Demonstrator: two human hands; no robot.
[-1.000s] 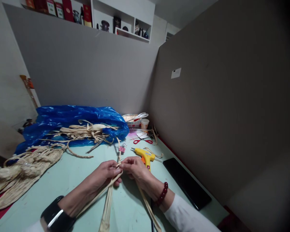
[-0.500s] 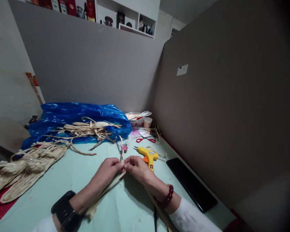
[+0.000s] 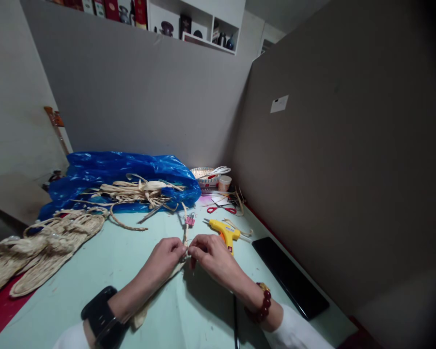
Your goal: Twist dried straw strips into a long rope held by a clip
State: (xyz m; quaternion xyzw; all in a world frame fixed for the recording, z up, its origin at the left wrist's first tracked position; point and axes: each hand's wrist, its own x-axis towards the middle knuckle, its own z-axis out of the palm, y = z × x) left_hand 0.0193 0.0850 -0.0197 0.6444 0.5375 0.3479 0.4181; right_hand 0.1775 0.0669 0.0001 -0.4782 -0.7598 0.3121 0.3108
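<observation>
A thin pale braid of straw-like strips (image 3: 186,233) runs toward me from a pink binder clip (image 3: 190,221) on the table. My left hand (image 3: 170,253) is closed, pinching the braid's near end between thumb and finger. A loose flat strip (image 3: 141,316) trails from there under my left forearm. Against the same end, my right hand (image 3: 210,254) has its thumb and forefinger drawn together, its other fingers bent downward. The exact grip point is partly hidden by the fingertips. Just beyond my right hand lies a yellow glue gun (image 3: 225,231).
Woven straw sandals (image 3: 54,249) lie at the left. A blue plastic bag (image 3: 131,162) with loose strips is behind. Red-handled scissors (image 3: 221,210), a basket (image 3: 203,178) and a small cup (image 3: 224,183) stand farther back. A black slab-like object (image 3: 290,278) lies at right.
My right hand has shifted slightly away from my left and its lower fingers have dropped. The strip that lay under my right forearm no longer shows there. The view has swung slightly left.
</observation>
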